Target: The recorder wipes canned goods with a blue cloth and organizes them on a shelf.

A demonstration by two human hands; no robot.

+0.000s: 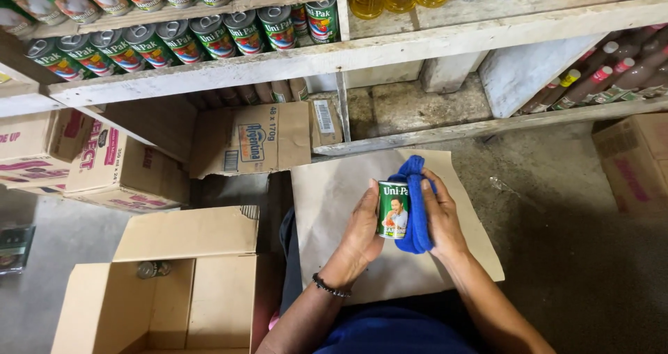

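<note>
We held a green tin can (393, 209) upright in front of us, over a sheet of brown cardboard (334, 208) that lay on the floor. Our left hand (363, 230) gripped the can from its left side, fingers clamped on it; most of those fingers were hidden behind the can. Our right hand (440, 218) pressed a blue cloth (416, 208) against the can's right side, fingers together and flat on the cloth, which covered that side of the can. An open cardboard box (209, 298) stood at our lower left, cut off by the bottom edge; a single can lay in it, too small to make out well. Rows of cans (174, 41) lay on the wooden shelf (292, 63) above, the top row cropped. Bottles (612, 72) at the right were partly hidden.
</note>
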